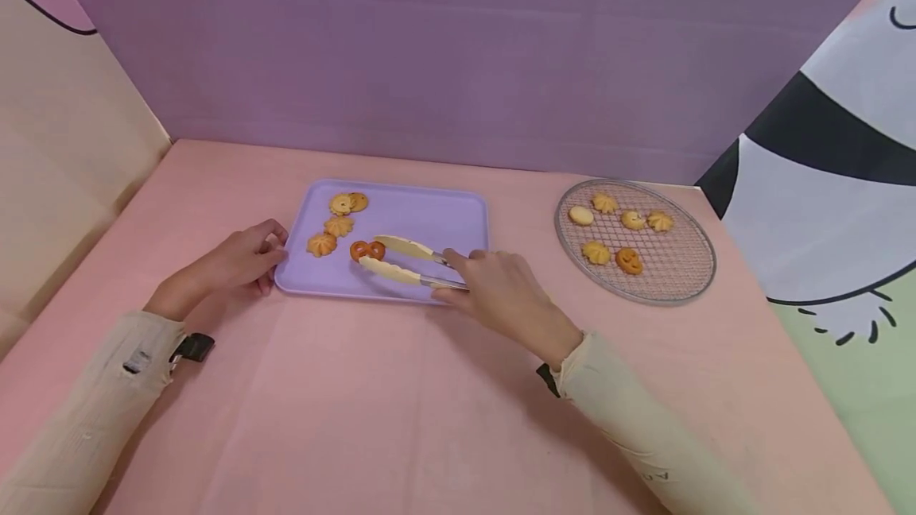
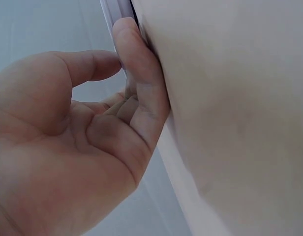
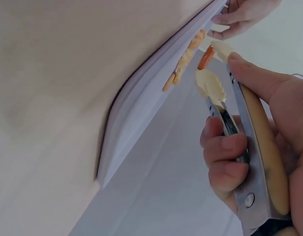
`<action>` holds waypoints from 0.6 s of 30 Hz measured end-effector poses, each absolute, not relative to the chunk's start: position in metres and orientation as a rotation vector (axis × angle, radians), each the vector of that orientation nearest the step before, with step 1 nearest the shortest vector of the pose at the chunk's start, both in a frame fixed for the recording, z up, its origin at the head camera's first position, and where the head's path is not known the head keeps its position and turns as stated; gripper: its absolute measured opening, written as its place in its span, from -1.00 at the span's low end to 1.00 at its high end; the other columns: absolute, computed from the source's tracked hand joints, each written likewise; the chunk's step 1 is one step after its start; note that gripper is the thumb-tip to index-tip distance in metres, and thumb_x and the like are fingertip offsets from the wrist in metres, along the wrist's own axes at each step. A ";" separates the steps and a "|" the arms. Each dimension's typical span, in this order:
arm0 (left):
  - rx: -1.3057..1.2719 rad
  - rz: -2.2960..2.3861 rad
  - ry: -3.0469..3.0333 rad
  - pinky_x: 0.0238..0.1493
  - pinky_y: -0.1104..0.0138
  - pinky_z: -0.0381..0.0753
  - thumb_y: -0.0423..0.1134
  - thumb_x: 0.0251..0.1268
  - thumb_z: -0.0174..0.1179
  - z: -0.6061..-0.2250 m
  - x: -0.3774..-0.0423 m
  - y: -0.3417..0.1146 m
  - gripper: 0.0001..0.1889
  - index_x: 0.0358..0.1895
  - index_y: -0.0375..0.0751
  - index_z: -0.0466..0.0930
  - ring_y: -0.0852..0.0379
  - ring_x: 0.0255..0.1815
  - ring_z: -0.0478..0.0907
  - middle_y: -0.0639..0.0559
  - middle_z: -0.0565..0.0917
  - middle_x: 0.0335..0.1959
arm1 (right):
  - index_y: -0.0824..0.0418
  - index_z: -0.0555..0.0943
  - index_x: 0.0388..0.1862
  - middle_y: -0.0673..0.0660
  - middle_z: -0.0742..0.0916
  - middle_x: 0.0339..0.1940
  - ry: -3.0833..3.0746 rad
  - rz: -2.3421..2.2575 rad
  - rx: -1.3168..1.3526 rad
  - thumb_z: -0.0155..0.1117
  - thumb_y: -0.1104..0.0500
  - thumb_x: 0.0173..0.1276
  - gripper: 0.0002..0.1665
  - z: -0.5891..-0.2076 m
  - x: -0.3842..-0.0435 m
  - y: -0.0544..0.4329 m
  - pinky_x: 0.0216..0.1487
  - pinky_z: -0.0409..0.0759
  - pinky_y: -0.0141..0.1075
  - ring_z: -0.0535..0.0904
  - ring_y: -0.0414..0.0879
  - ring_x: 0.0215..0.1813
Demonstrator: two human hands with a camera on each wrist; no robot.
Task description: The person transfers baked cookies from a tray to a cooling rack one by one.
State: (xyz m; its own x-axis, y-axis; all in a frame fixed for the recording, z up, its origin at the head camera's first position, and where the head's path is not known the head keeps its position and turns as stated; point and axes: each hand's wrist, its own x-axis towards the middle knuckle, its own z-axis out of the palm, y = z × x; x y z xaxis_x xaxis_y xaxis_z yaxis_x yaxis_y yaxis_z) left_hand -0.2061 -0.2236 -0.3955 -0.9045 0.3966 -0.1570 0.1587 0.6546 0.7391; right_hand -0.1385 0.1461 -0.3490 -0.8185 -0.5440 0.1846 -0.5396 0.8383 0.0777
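Note:
My right hand grips metal tongs with cream-coloured tips. Between those tips is a brown pretzel, over the left part of a purple tray. In the right wrist view the pretzel shows edge-on between the tong tips. At the tray's left edge my left hand holds the rim, thumb and index finger meeting at it. Left of the pretzel lie two flower-shaped cookies, one browner and one paler. Behind them a round cookie overlaps another cookie.
To the right of the tray lies a round wire rack. Several cookies, among them a flower-shaped cookie and a brown pretzel-like cookie, sit on it. A pink cloth covers the table, and a purple backdrop rises behind.

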 end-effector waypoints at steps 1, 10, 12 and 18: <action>0.445 1.103 2.570 -0.59 0.32 0.63 -0.37 0.49 -0.01 -0.395 -0.206 -0.223 -0.72 0.14 -0.42 0.25 0.09 -0.66 0.58 -0.06 0.57 -0.57 | 0.12 0.63 0.20 0.15 0.72 -0.41 -2.822 -0.021 0.823 0.30 -0.29 0.32 -0.35 -0.348 -0.136 0.150 -0.65 0.44 -0.25 0.52 -0.09 -0.55; 0.453 1.098 2.572 -0.59 0.32 0.62 -0.36 0.50 0.00 -0.394 -0.204 -0.224 -0.71 0.15 -0.43 0.24 0.11 -0.66 0.57 -0.06 0.58 -0.55 | 0.19 0.62 0.21 0.14 0.67 -0.52 -2.747 0.022 0.754 0.38 -0.28 0.25 -0.27 -0.344 -0.116 0.192 -0.69 0.27 -0.35 0.40 -0.14 -0.66; 0.449 1.089 2.572 -0.59 0.33 0.62 -0.35 0.51 0.00 -0.394 -0.204 -0.224 -0.70 0.16 -0.43 0.24 0.11 -0.66 0.56 -0.06 0.58 -0.55 | 0.20 0.62 0.20 0.14 0.67 -0.53 -2.710 0.034 0.746 0.42 -0.26 0.21 -0.26 -0.345 -0.112 0.203 -0.70 0.28 -0.35 0.40 -0.13 -0.67; 0.451 1.087 2.579 -0.60 0.34 0.61 -0.36 0.50 0.00 -0.394 -0.204 -0.223 -0.70 0.16 -0.44 0.24 0.11 -0.67 0.56 -0.06 0.58 -0.56 | 0.20 0.62 0.21 0.13 0.64 -0.54 -2.667 0.067 0.692 0.46 -0.22 0.17 -0.26 -0.347 -0.101 0.229 -0.73 0.24 -0.35 0.30 -0.15 -0.70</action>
